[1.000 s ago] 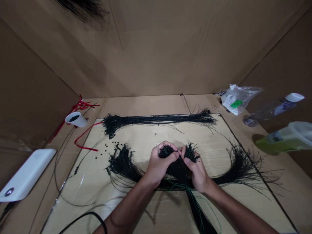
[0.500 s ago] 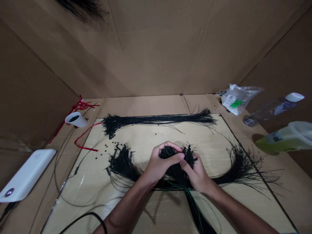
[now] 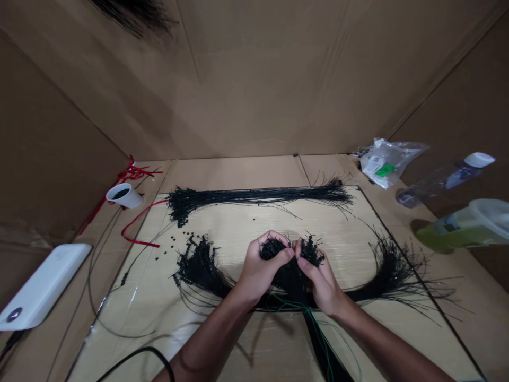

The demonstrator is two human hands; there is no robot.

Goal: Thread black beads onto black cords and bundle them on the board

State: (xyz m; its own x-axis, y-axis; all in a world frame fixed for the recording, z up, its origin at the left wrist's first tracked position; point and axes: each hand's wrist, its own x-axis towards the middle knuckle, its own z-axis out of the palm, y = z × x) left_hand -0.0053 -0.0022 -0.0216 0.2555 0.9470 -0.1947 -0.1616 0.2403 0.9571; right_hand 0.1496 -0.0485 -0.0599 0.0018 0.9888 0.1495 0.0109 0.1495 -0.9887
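Left hand (image 3: 263, 267) and right hand (image 3: 320, 279) are closed, fingers curled tightly into one dense bunch of thin black cable ties (image 3: 287, 274), gripped from both sides over a plastic-wrapped board (image 3: 254, 229). A green wire (image 3: 316, 328) runs from beneath the bunch toward the near edge. A left sheaf of ties (image 3: 201, 268) and a right sheaf of ties (image 3: 392, 273) lie either side; a straight bundle of ties (image 3: 258, 197) lies beyond. Small black beads (image 3: 175, 249) are scattered near the left sheaf. A white cup (image 3: 124, 196) holding black bits lies tilted on the bench at far left, near a red cord (image 3: 137, 234).

Brown cardboard walls (image 3: 254, 79) boxing in work area, creases and seams showing; cardboard base panels (image 3: 234, 172) butted together; light dim, soft.
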